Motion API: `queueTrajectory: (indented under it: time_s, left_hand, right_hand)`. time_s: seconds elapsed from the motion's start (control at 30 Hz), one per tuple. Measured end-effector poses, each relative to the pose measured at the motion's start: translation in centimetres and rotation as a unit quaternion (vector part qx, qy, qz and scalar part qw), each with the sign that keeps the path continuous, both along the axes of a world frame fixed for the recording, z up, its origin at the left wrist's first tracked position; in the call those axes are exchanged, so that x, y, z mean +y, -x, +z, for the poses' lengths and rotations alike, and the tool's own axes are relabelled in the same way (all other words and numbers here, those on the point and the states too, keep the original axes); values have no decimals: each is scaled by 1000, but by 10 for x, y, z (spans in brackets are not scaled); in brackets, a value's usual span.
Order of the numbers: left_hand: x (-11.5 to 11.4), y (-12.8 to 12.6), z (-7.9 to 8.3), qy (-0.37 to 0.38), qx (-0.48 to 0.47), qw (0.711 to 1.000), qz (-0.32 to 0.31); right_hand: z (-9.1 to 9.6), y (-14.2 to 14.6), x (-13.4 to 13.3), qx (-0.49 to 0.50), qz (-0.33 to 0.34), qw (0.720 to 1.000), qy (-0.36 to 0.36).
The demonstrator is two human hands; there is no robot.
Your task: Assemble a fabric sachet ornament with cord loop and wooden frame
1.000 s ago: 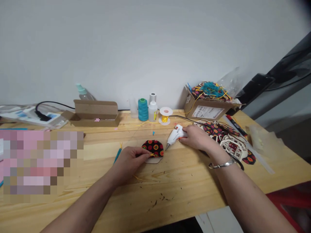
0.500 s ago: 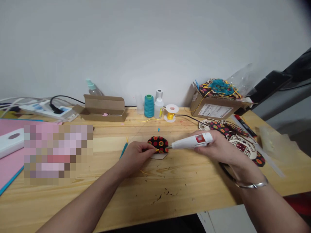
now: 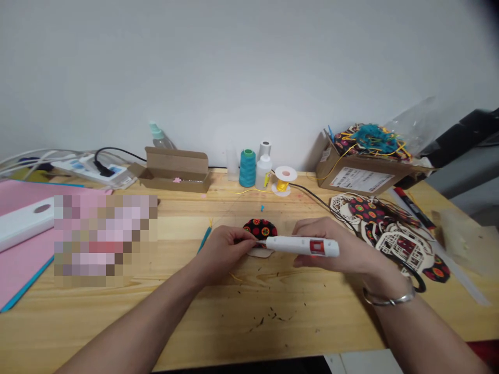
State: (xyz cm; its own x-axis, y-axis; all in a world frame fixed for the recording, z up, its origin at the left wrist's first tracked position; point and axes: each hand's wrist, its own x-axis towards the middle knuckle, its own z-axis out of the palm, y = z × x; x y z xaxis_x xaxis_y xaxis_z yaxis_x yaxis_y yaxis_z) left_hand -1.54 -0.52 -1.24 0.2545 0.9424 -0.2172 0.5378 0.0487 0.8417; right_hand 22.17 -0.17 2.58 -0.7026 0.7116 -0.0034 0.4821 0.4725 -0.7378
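Observation:
A black fabric piece [image 3: 268, 225] with red and yellow flowers lies on the wooden table, a pale backing showing under its near edge. My left hand [image 3: 231, 245] has its thumb and forefinger pinched together on the left part of this piece; what lies right under the fingertips is hidden. My right hand [image 3: 331, 244] grips a white corded soldering iron [image 3: 290, 245] with a red window in its handle. Its metal tip points left and is at the fabric beside my left fingertips. A teal tassel [image 3: 205, 240] with a yellow end lies just left of my left hand.
Behind stand a teal thread cone [image 3: 247, 169], a squeeze bottle [image 3: 264, 172] and a yellow cord spool [image 3: 286, 181]. An open cardboard box [image 3: 175, 179] is at left; a full carton [image 3: 360, 174] and cut-out pieces [image 3: 403, 248] are at right. A black cable [image 3: 312, 193] runs nearby.
The iron has swung lower and its tip has moved left across the fabric to my left fingertips. My right hand has turned with it. The whole view has shifted slightly.

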Motion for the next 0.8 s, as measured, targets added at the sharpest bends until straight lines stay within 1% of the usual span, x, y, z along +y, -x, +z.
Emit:
queueTrajectory:
  time_s: [0.1, 0.17, 0.4, 0.6, 0.8]
  left_hand:
    - [1, -1, -1, 6, 2, 1000, 1]
    - [1, -1, -2, 7, 1, 1000, -1]
    - [1, 0, -3, 11, 1, 1000, -2]
    - [1, 0, -4, 0, 3, 1000, -3]
    - [1, -1, -2, 3, -2, 1000, -6]
  right_hand:
    - [-8, -1, -3, -43, -6, 998, -40]
    - [-10, -3, -5, -61, -4, 996, -58]
    - [-11, -2, -5, -51, -8, 995, -84]
    - [-14, 3, -5, -79, -28, 990, -112]
    - [-16, 2, -5, -106, -35, 988, -108]
